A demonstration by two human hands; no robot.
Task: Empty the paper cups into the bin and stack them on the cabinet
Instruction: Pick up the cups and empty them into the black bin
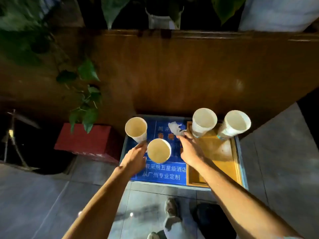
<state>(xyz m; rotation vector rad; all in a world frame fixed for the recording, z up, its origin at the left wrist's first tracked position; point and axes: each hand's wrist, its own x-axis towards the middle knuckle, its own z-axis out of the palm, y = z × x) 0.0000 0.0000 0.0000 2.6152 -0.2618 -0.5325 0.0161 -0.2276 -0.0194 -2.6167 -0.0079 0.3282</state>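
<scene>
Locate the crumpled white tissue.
Head view: the crumpled white tissue is pinched in the right hand, above the blue printed sign, just left of the nearest white paper cup.

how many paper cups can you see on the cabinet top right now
4. Far-left cup and near-left cup stand on the blue sign by the left hand; two more, and, stand at the back right over the yellow tray. None looks hidden.

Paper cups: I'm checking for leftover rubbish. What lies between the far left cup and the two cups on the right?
In the head view, a crumpled white tissue, pinched by the right hand, lies between the far left cup and the right-side cups.
</scene>
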